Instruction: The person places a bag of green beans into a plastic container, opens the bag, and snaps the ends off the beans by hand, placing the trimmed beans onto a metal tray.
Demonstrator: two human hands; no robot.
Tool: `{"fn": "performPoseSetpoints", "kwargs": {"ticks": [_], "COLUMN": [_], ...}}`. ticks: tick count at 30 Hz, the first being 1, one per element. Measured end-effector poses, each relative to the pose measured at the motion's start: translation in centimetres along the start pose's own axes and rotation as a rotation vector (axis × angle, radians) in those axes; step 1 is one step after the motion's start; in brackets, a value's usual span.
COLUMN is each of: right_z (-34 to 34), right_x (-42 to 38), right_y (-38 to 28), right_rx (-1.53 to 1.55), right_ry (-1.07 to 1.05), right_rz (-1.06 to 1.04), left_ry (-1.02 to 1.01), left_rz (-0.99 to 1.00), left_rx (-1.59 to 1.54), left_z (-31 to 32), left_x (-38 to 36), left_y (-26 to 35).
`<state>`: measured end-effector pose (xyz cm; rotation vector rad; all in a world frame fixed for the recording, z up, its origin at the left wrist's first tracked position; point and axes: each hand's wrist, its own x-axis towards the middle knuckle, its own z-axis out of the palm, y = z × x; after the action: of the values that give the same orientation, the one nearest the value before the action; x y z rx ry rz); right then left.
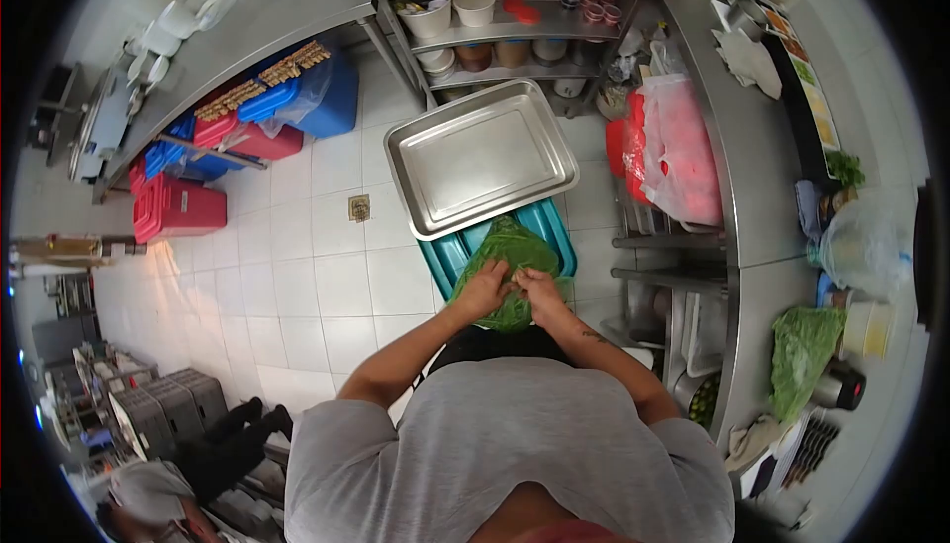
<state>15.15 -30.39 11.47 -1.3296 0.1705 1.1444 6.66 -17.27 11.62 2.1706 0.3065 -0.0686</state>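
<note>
A crumpled, leaf-green, thin plastic bag (pixel 510 317) is being held by two bare hands in front of the body. Its surface is showing many fine creases and pale glints, and its sides are bulging around contents that cannot be made out. A narrower, wrinkled portion is extending away from the person, toward the near rim of the large rectangular silver metal tray (pixel 480 152). The bag is being supported over the teal plastic container (pixel 564 236), whose edges are showing at both sides of it.

The plastic is being gripped by the left hand (pixel 483 288), with its fingers being curled closed on the gathered green film. It is also being pinched by the right hand (pixel 537 292), with its fingertips being drawn together on the film just beside the left fingers. What is being enclosed beneath the fingertips is too small to tell.

The shallow, empty-looking tray is being held up at a slant to the picture's edges, its near side overlapping the far part of the container. White square floor tiles (pixel 341 286) are being seen around them, with a small square drain (pixel 358 207) being set into the floor at the left. Farther off, white tubs are being stored on a steel shelf unit (pixel 524 23), and another crumpled green plastic bag (pixel 804 357) is being borne by the steel counter (pixel 747 310) at the right.
</note>
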Motion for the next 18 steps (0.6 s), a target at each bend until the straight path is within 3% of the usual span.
{"fn": "performPoseSetpoints", "kwargs": {"ticks": [6, 10, 13, 14, 18], "right_z": [-3.8, -4.1, -6.2, -7.0, -9.5], "right_x": [0.0, -1.9, -2.2, -1.7, -1.1], "right_y": [-1.1, -3.3, -5.5, -6.1, -6.4], "right_rx": [0.103, 0.128, 0.195, 0.201, 0.304], "right_ry": [-0.154, -0.300, -0.234, -0.093, 0.064], "right_rz": [0.117, 0.083, -0.013, -0.008, 0.064], "left_ry": [0.221, 0.445, 0.418, 0.422, 0.300], "left_rz": [-0.087, -0.269, -0.309, -0.291, -0.316], "left_rx": [-0.015, 0.070, 0.073, 0.053, -0.069], "left_z": [2.9, 2.7, 0.2, -0.3, -0.2], "left_x": [0.1, -1.1, -2.4, -2.6, -2.6], "left_y": [2.6, -3.6, -5.7, -5.8, -4.9]}}
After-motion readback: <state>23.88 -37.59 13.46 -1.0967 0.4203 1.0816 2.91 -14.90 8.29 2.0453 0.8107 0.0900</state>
